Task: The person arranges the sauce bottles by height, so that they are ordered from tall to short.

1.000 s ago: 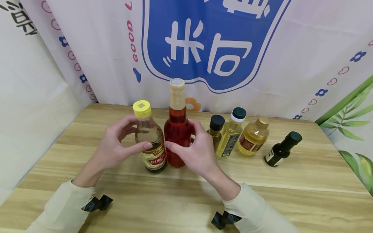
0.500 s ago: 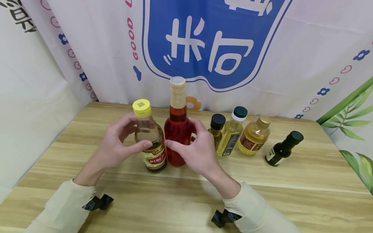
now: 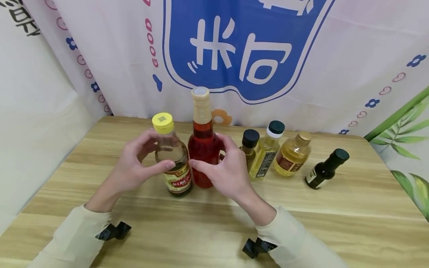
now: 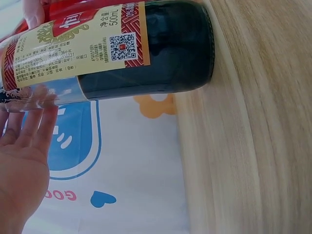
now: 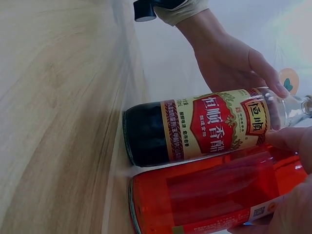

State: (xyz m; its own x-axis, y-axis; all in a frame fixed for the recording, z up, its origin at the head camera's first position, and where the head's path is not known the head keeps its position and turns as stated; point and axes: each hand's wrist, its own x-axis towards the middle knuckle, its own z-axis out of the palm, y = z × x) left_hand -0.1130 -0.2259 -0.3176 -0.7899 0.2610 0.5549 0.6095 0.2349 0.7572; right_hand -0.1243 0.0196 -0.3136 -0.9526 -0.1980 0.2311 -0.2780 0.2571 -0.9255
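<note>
Two pale sleeves [image 3: 72,234] come in on the near side of the grip, each with a small black device [image 3: 115,230] at the wrist. Just beyond them, the left hand [image 3: 134,165] is curled round a yellow-capped bottle [image 3: 179,180], thumb on the near side and fingers behind, the glass held between them. The right hand [image 3: 228,169] likewise wraps a taller red bottle [image 3: 203,145], its thumb across the front. The two bottles stand upright side by side between the palms; whether their glass touches cannot be told. Dark liquid fills the lower part of the yellow-capped one, below and behind a red and cream label. Under the grip spreads a wood-grain table [image 3: 187,238]. Just right of the right hand's grip stands a black-capped bottle [image 3: 250,138], partly hidden, then a green-capped bottle [image 3: 266,156], a round gold-capped bottle [image 3: 292,154] and, well apart from the grip, a small dark bottle [image 3: 323,173]. Farthest beyond the hands hangs a white cloth [image 3: 335,67] with a blue emblem [image 3: 231,74].
</note>
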